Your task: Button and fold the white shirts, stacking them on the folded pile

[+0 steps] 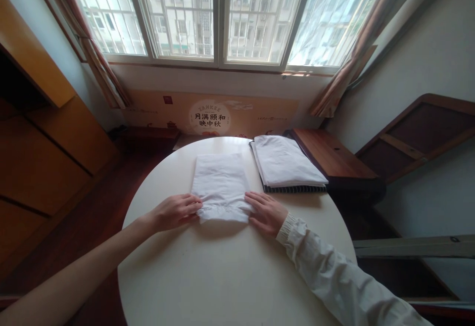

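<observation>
A white cloth (221,182), folded into a rectangle, lies on the round white table (208,271). Its surface is creased, and the near edge looks slightly raised over a shadow. At its left side, my left hand (178,212) has its fingers closed on the cloth's edge near the front corner. On the opposite side my right hand (267,213) holds the right edge, its fingers bent over the border. To the right of that hand, farther back, rests a stack of folded white cloth (287,160) on top of a dark striped cloth (297,189).
Beyond the table, a printed panel (252,113) stands against the wall under a barred window (218,19). A brown wooden cabinet (326,150) is at the back right. Orange-brown cupboards (55,153) line the left side, and a wooden-framed panel (419,133) leans at the right.
</observation>
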### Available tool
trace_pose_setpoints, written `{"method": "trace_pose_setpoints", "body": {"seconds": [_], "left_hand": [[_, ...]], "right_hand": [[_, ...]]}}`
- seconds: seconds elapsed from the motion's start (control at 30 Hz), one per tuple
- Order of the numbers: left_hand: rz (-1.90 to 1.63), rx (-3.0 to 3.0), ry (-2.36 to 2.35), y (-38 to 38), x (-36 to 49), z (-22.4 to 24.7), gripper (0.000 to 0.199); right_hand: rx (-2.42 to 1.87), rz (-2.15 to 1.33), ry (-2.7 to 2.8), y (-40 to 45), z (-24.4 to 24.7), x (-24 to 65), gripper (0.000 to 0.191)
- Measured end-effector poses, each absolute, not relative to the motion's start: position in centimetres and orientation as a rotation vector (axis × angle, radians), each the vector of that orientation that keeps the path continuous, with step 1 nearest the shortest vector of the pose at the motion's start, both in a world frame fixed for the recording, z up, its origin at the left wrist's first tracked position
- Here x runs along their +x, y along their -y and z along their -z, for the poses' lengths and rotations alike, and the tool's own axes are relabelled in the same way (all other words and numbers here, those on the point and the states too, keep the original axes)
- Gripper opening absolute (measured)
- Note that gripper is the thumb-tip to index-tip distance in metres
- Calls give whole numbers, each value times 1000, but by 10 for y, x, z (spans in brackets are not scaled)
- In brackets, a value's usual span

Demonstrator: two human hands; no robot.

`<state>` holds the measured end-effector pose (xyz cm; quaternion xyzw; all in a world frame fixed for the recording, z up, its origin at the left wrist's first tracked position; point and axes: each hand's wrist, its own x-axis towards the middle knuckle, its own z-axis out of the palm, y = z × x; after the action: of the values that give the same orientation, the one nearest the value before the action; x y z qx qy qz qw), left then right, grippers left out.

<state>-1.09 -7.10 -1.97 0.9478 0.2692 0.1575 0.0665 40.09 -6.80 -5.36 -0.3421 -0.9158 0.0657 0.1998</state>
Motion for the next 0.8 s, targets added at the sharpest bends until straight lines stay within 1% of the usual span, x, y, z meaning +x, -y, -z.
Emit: {"method": "trace_pose_setpoints", "body": {"seconds": [0.1, 0.27, 0.37, 0.43, 0.5, 0.6, 0.63, 0.67, 0.7, 0.8], "left_hand": [[-508, 2876, -793, 65, -10, 27, 27], [-575, 2790, -893, 61, -11, 31, 20], [-645, 2718, -947, 62, -9, 28, 24], [-673, 2661, -1012, 63, -9, 26, 27], [-651, 2595, -1099, 64, -8, 24, 27], [-603, 2499, -1216, 64, -7, 17, 25], [-605, 2463, -1242, 63, -6, 14, 24], [-618, 2416, -1261, 63, -6, 10, 24], [-641, 2355, -1273, 62, -5, 6, 25], [-743, 2103, -1253, 56, -1, -10, 30]], "right_hand": [[-921, -180, 2592, 66, 50, 404, 67], [-889, -82, 2580, 56, 54, 403, 51], [-868, -52, 2580, 54, 55, 399, 42], [-864, -55, 2576, 55, 51, 398, 40], [-860, -77, 2587, 58, 46, 396, 47], [-828, -134, 2645, 62, 40, 396, 69], [-820, -148, 2649, 63, 40, 396, 72], [-813, -157, 2633, 63, 40, 395, 71], [-807, -162, 2596, 63, 40, 395, 64], [-796, -201, 2376, 60, 37, 391, 37]]}}
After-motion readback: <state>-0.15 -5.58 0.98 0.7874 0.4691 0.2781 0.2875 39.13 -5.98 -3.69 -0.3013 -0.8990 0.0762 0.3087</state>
